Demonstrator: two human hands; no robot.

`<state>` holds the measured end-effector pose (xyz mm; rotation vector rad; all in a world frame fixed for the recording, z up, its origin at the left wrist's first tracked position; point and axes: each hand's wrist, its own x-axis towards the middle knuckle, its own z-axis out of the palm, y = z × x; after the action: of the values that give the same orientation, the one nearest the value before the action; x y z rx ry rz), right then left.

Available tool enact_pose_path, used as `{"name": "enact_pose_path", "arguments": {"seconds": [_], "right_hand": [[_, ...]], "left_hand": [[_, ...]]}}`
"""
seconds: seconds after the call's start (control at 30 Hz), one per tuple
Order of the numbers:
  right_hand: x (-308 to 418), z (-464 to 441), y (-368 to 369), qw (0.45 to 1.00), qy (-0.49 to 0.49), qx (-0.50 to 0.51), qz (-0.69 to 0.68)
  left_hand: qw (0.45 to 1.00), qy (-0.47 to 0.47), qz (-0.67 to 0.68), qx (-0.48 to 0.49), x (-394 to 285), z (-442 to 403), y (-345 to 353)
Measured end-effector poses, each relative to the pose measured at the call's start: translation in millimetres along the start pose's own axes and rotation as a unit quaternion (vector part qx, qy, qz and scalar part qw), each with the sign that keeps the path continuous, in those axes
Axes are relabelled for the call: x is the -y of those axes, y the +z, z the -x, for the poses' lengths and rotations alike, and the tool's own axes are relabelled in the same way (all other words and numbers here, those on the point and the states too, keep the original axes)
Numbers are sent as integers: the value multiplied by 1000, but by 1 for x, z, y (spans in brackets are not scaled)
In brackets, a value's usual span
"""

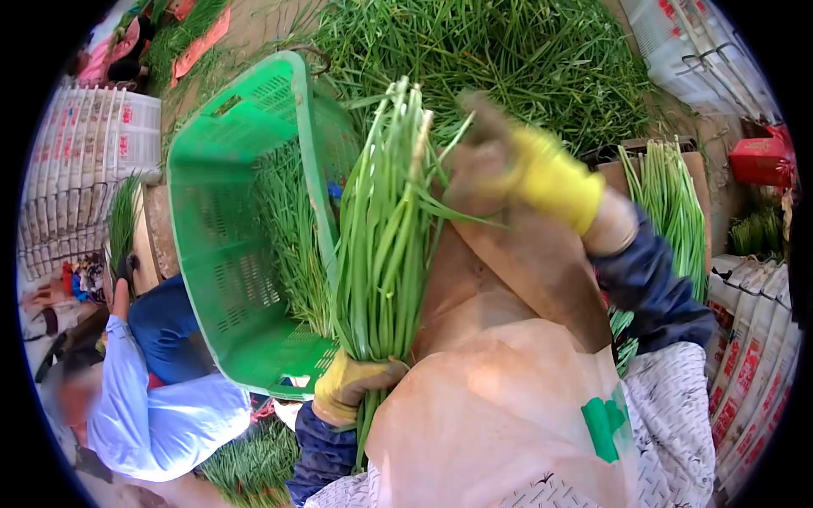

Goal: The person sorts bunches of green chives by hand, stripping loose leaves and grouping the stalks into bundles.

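Note:
My left hand [351,388], in a soiled yellow glove, is wrapped around the lower part of a bundle of long green garlic chives [377,254]. The bundle stands almost upright in view, its pale cut ends at the top and a few leaves sticking out to the right. My right hand [517,169], also gloved in yellow with dirt-darkened fingers, is close to the right side of those pale ends. Motion smears its fingers, so I cannot make out whether they grip anything. Brown and translucent apron sheeting [500,389] covers my lap beneath the bundle.
A green plastic basket [229,169] lies tipped at my left, with chives [292,229] inside. Loose greens [483,68] are heaped ahead. More stalks [673,212] lie at right. White crates [93,152] stand at the sides. Another person in a light blue shirt [161,415] sits at left.

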<state>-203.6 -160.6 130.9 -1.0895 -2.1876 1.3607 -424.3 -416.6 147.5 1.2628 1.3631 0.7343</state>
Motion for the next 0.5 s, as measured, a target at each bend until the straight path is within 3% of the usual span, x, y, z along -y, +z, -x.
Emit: {"name": "enact_pose_path", "arguments": {"seconds": [0.03, 0.07, 0.1, 0.13, 0.2, 0.23, 0.27, 0.3, 0.33, 0.37, 0.43, 0.47, 0.5], "right_hand": [[21, 8, 11, 996, 41, 58, 50], [27, 11, 19, 995, -6, 37, 88], [27, 12, 26, 991, -53, 19, 124], [3, 12, 47, 972, 7, 46, -229], [-5, 9, 27, 954, 101, 65, -273], [5, 10, 15, 870, 225, 74, -433], [-9, 11, 5, 847, 184, 119, -484], [-35, 10, 6, 743, 160, 147, -633], [-52, 6, 2, 703, 113, 144, -687], [-64, 1, -7, 658, 64, 140, -737], [-78, -11, -27, 680, -7, 74, -729], [-91, -19, -37, 681, -50, 41, -730], [-103, -27, -60, 681, -25, 7, -732]], "left_hand": [[994, 61, -95, 9, -1, -3, 1], [994, -80, 70, -9, -5, -5, 5], [947, -218, 234, -26, -10, -5, 7], [963, -208, 171, -21, -19, -11, 6], [952, -249, 178, -14, -1, 1, -4], [935, -265, 233, -44, 5, 8, -2], [914, -278, 286, -75, 8, 13, 0], [913, -274, 292, -77, 6, 13, 3], [927, -277, 245, -65, -2, 10, 4], [969, -205, 138, 1, 6, 9, 4], [993, -25, -91, 72, 21, 7, 3], [985, -155, 72, 20, 12, 3, 6], [932, -278, 231, -30, 2, -1, 7]]}}
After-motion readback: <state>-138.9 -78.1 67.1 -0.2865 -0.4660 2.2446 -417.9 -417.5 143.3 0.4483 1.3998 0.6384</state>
